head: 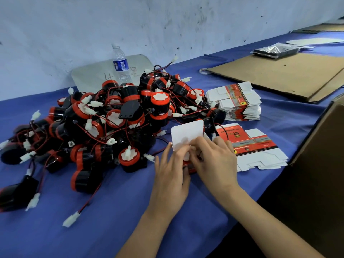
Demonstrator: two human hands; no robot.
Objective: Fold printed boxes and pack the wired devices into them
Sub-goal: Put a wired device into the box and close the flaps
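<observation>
A printed box [187, 134] stands on the blue table in front of me, its white lid flap upright. My left hand [172, 175] grips its near side and my right hand [214, 161] pinches a flap at its top opening. What lies inside is hidden by my fingers. A big heap of black-and-red wired devices [104, 123] with white connectors fills the table to the left. Flat unfolded boxes [256, 148] lie just right of my hands. A banded stack of flat boxes [236, 103] sits further back.
A water bottle [120, 62] stands by the wall behind the heap. Brown cardboard sheets [279, 73] lie at the back right with a black plastic-wrapped packet [277, 51] on them. A large brown carton [320, 164] rises at the right edge.
</observation>
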